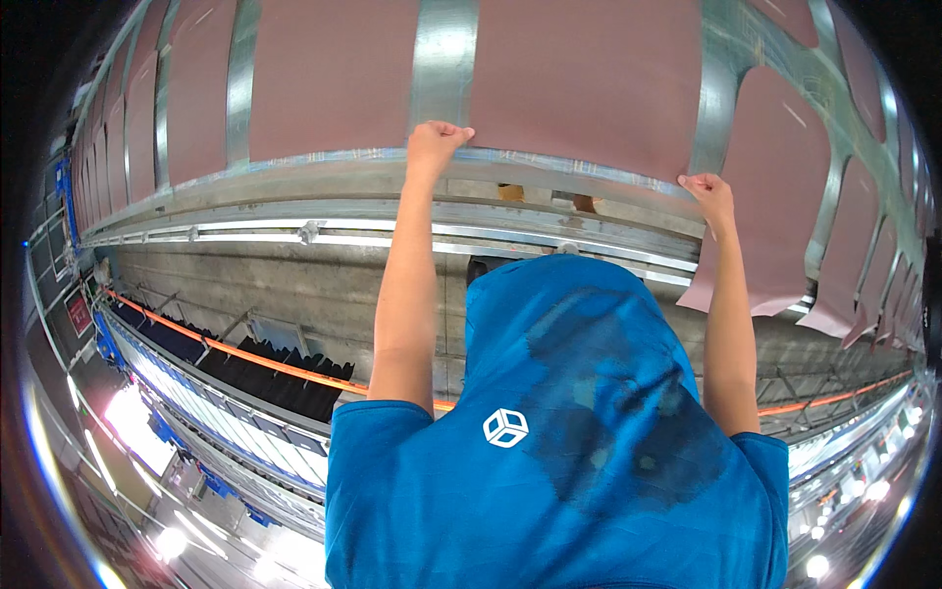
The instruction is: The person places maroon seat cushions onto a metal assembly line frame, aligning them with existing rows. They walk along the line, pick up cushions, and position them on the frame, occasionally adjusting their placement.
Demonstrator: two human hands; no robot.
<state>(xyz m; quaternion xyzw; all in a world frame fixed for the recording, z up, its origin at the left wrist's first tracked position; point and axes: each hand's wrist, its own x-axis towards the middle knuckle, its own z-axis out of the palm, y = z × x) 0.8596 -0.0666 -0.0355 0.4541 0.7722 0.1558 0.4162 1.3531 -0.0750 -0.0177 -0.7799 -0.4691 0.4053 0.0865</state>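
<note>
Bare desk strip (444, 59) open between brown panels (589, 79), beyond left hand (435, 149); overhanging panel (777, 196) blocks way beside right hand (714, 199).

No words or numbers can be read here. The blue shirt (422, 510) has a white picture mark (505, 428) on it, and it looks like a little box seen from one corner. Over on the left side there is a small red sign (78, 314), but it is too tiny and blurry to read.
</note>
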